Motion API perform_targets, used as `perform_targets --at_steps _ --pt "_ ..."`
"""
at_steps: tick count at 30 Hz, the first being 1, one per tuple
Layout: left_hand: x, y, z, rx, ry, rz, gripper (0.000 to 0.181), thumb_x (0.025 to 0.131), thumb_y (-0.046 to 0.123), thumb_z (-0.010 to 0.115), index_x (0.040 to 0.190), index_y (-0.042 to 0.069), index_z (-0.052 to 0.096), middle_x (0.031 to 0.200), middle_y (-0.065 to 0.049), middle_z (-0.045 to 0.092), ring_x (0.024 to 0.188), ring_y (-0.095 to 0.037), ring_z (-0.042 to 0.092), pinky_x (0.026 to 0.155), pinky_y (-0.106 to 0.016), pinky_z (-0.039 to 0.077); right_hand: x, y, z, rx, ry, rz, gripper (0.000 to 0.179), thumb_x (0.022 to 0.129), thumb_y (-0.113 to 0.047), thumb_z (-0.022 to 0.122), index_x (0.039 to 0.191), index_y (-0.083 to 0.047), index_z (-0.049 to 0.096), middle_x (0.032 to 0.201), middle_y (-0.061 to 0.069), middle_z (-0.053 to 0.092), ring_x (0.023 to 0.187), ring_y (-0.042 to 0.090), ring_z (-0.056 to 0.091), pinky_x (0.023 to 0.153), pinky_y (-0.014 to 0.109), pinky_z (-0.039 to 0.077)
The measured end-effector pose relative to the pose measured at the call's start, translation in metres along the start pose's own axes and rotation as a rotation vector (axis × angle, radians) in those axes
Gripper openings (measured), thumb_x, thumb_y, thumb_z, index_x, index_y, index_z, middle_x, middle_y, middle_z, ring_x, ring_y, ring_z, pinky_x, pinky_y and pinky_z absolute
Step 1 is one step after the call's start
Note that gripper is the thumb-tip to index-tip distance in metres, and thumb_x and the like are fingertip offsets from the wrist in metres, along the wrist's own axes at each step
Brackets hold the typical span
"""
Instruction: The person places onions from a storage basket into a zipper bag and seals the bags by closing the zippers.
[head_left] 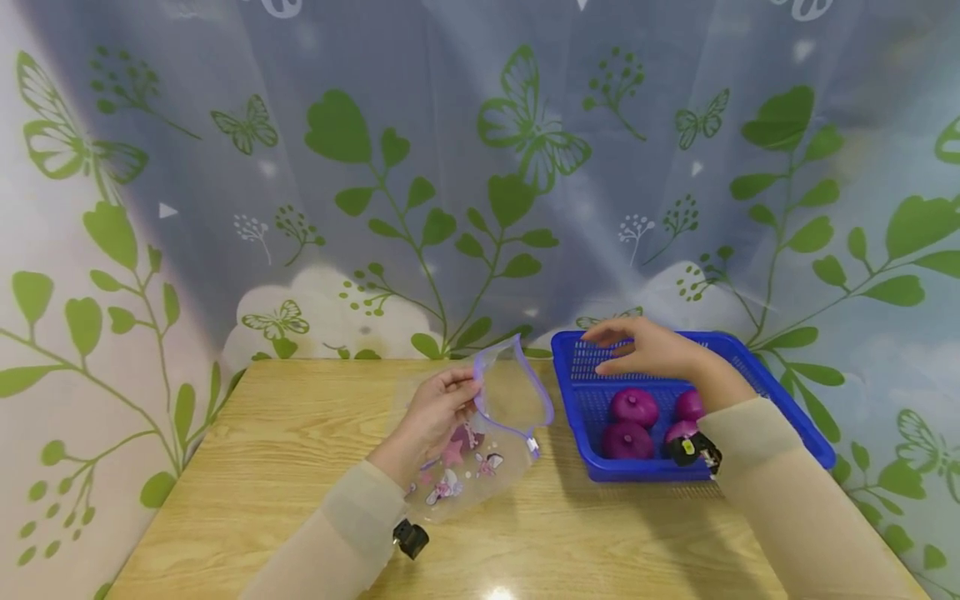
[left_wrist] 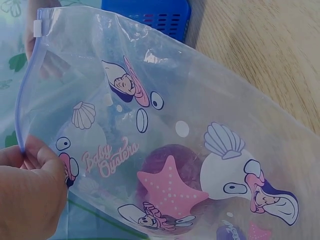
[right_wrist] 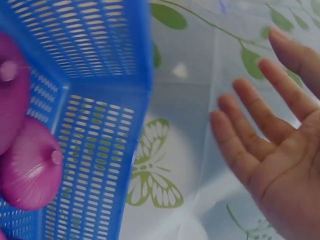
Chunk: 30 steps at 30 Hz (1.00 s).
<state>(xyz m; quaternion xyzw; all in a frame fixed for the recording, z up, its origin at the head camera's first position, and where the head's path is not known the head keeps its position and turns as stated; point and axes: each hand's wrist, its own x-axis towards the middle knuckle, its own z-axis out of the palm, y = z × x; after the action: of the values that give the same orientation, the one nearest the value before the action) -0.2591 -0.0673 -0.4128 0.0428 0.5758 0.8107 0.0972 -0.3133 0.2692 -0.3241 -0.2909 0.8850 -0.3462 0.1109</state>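
My left hand (head_left: 438, 408) pinches the purple-edged mouth of a clear zip bag (head_left: 495, 442) between thumb and fingers. The bag's mouth gapes toward the right, with a white slider (head_left: 533, 447) at its near corner. Through the printed plastic shows a round purple shape (left_wrist: 187, 156), partly hidden behind a pink starfish print. Over the far left part of a blue basket (head_left: 645, 473) hovers my right hand (head_left: 656, 348), fingers spread and holding nothing. Several magenta onion-like pieces (head_left: 634, 407) with short stubs lie in the basket, some partly covered by my right wrist.
The wooden table (head_left: 285, 467) extends left of the bag and in front of the basket. A printed curtain (head_left: 420, 167) with leaves and butterflies hangs right behind the table's back edge. The basket's slotted walls (right_wrist: 95, 140) stand higher than the magenta pieces.
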Motion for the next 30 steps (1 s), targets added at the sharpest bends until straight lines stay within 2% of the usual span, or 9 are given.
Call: perform_targets --at_steps 10,15,19,27,30 --pt "-0.001 -0.001 -0.001 0.012 -0.004 0.001 0.029 0.098 -0.003 0.057 0.127 -0.008 0.052 0.098 -0.003 0.06 0.085 -0.011 0.056 0.076 -0.02 0.051 -0.008 0.021 -0.014 -0.001 -0.003 0.057 0.051 0.094 -0.024 0.073 0.137 -0.004 0.055 0.134 0.02 0.059 0.126 0.044 0.052 0.102 0.057 0.045" --pt "-0.002 -0.001 0.0 0.022 -0.01 0.002 0.029 0.099 -0.002 0.056 0.127 -0.008 0.052 0.097 -0.002 0.06 0.085 -0.011 0.056 0.076 -0.02 0.051 -0.014 0.032 -0.02 0.156 -0.055 0.167 0.053 0.099 -0.024 0.065 0.142 0.001 0.046 0.14 0.027 0.05 0.131 0.044 0.046 0.105 0.057 0.043" --pt "-0.002 -0.001 -0.001 0.023 -0.017 0.004 0.028 0.099 -0.002 0.056 0.126 -0.008 0.052 0.096 -0.001 0.06 0.084 -0.011 0.056 0.076 -0.019 0.051 -0.014 0.04 -0.022 0.261 -0.096 0.268 0.059 0.101 -0.026 0.061 0.146 0.006 0.038 0.147 0.033 0.039 0.136 0.049 0.039 0.108 0.06 0.039" --pt "-0.004 -0.001 -0.001 0.02 -0.011 -0.007 0.028 0.099 -0.001 0.057 0.126 -0.007 0.052 0.096 -0.001 0.059 0.085 -0.011 0.056 0.077 -0.02 0.051 -0.014 0.06 -0.016 0.258 -0.116 0.394 0.062 0.103 -0.029 0.058 0.147 0.007 0.035 0.151 0.032 0.035 0.139 0.053 0.032 0.109 0.061 0.037" --pt "-0.003 -0.001 -0.001 0.023 -0.006 -0.007 0.028 0.099 -0.001 0.057 0.126 -0.007 0.053 0.093 0.001 0.059 0.084 -0.01 0.056 0.077 -0.02 0.051 -0.014 0.065 -0.015 0.246 -0.12 0.399 0.061 0.103 -0.029 0.058 0.147 0.007 0.036 0.151 0.032 0.035 0.139 0.054 0.031 0.109 0.061 0.038"
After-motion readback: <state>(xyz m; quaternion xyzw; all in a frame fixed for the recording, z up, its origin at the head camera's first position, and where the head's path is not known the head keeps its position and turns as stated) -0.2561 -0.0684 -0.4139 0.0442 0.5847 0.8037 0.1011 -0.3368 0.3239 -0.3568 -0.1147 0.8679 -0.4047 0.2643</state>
